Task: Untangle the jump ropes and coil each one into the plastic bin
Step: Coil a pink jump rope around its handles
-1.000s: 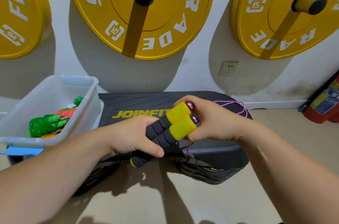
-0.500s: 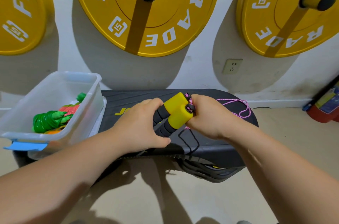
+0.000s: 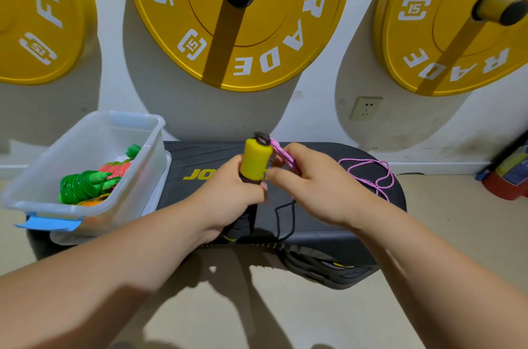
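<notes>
My left hand grips the jump rope handles, black foam with yellow tops, held upright over the black step platform. My right hand pinches the pink rope just below the handle tops. The rest of the pink rope lies in loose loops on the platform to the right. A clear plastic bin at the left holds a coiled green rope and an orange-red one.
Yellow weight plates hang on the wall behind. A wall socket sits above the platform. A red fire extinguisher lies on the floor at the right. A thin black cord hangs over the platform's front.
The handles have swung from slanting to upright in my left hand. My right hand has shifted from the handle tops to the pink rope beside them.
</notes>
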